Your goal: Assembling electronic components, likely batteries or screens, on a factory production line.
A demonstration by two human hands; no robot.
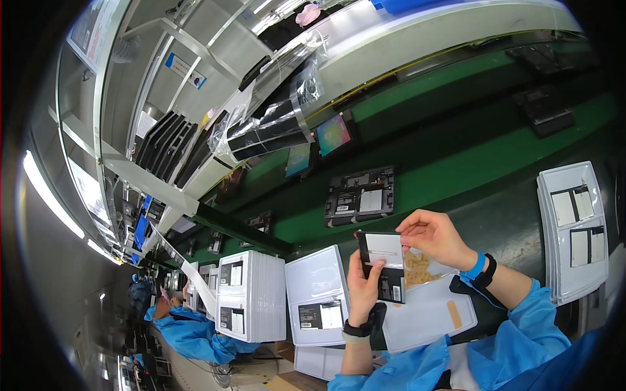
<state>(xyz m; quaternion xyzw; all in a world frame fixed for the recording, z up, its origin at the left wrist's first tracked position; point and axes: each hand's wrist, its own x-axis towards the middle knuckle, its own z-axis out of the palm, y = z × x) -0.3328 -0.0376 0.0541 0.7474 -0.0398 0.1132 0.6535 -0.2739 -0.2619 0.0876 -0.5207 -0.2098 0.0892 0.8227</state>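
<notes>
At the far left, low in the view, a co-worker in a blue coat (189, 335) bends over the same line. To the right of this person stands a high stack of white trays (251, 296), and just beside it lies a white flat tray (317, 293) with a dark label on it. Above them, on the green conveyor belt (456, 169), rests a dark open device (360, 195), and further up a bundle of dark panels in clear plastic wrap (274, 124) lies on the grey shelf.

The left hand (362, 287) is closed on the small dark panel (385, 264), with the thumb on its front and the fingers behind it; a black strap is on this wrist. The panel is held upright in the air between the two hands, above a white tray (427, 313) on the worktop, and its upper part shows a light grey rectangle. The right hand (435, 238) pinches the top right edge of the same panel with its fingertips. A yellow-brown patterned film (417, 267) hangs just under this hand, touching the panel's right side. This wrist carries a blue band.

At the far right, another stack of white trays (574, 228) lies on the worktop, with dark-framed pieces on top.
</notes>
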